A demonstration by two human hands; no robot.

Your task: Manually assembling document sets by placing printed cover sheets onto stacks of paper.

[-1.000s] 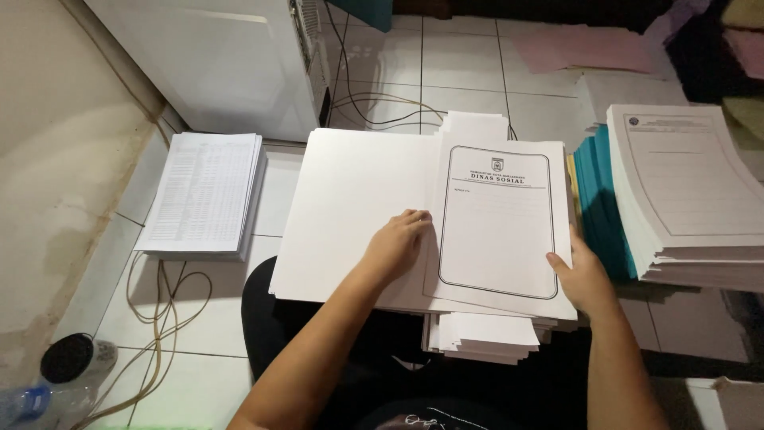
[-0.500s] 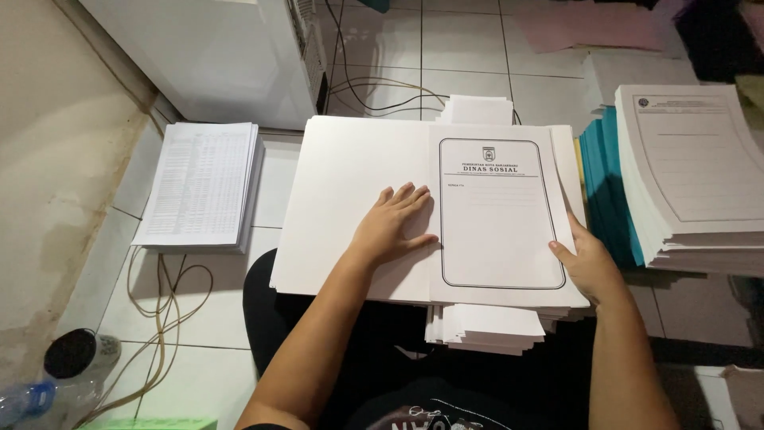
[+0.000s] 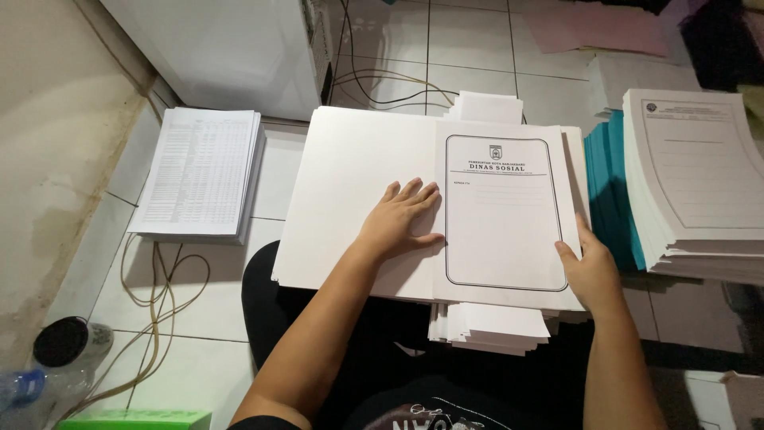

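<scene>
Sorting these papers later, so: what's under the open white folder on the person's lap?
Under the open white folder, a stack of white sheets pokes out at its near edge, and more white paper shows at the far edge. Whether they form one pile is hidden.

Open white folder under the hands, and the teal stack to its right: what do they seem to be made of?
The open white folder looks like thin matte card: stiff, flat, no gloss, with a printed border on its right leaf. The left hand lies flat on it; the right hand grips its right edge. The teal stack seems coloured card or paper, seen only edge-on, so uncertain.
</scene>
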